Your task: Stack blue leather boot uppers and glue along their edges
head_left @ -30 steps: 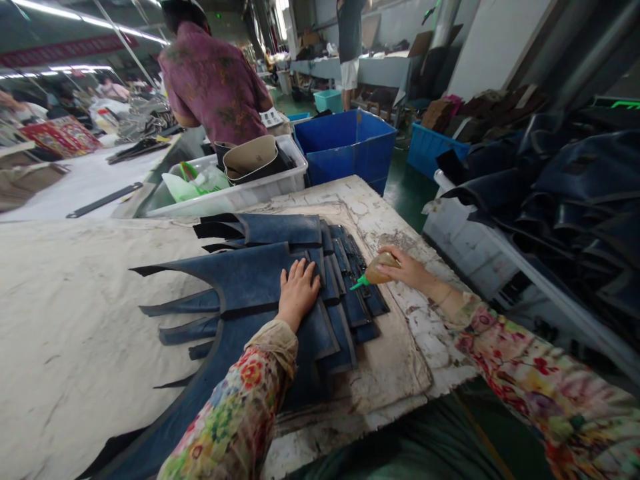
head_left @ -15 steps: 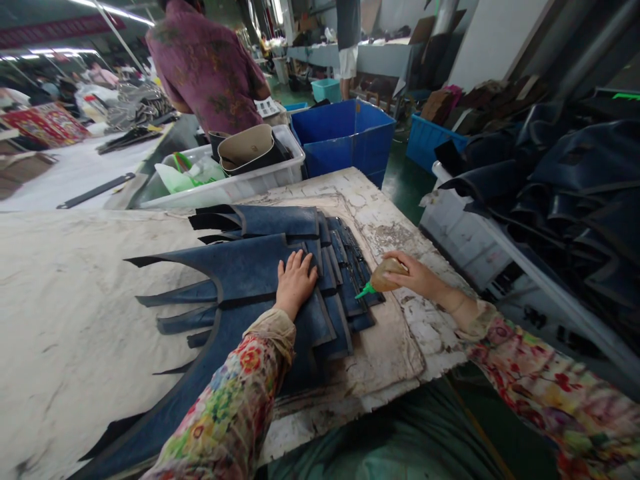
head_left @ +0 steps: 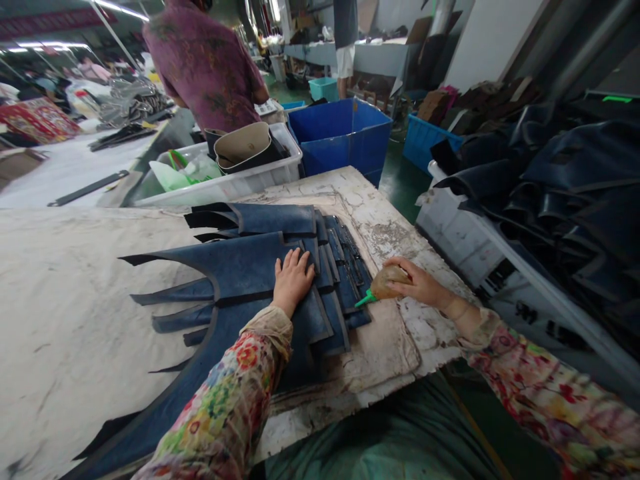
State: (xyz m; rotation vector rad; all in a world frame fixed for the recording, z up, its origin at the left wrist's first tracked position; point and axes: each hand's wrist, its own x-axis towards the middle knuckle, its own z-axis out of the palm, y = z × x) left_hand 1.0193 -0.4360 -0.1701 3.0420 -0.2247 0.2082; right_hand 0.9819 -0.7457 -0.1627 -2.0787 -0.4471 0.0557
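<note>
Several dark blue leather-like pieces (head_left: 250,267) lie in an overlapping, stepped stack on the table. My left hand (head_left: 293,279) rests flat on the stack with its fingers spread. In my right hand (head_left: 417,283) is a squeeze bottle (head_left: 389,283) with a yellowish-brown body, tipped over so its green nozzle (head_left: 365,299) points down and left. The nozzle is just over the right edges of the lowest pieces; whether it touches them I cannot tell. Shiny dark streaks (head_left: 350,257) show along the pieces' right-hand edges.
Cream cloth (head_left: 70,320) covers the table. Behind it stand a white bin (head_left: 270,171) and a large blue bin (head_left: 340,143). A white crate (head_left: 465,233) heaped with dark blue pieces (head_left: 575,167) is at the right. A person in a maroon shirt (head_left: 205,67) stands beyond.
The bottle has tilted a little, and its nozzle sits slightly lower over the edges. My left hand stays on the stack. The whole view has shifted slightly.
</note>
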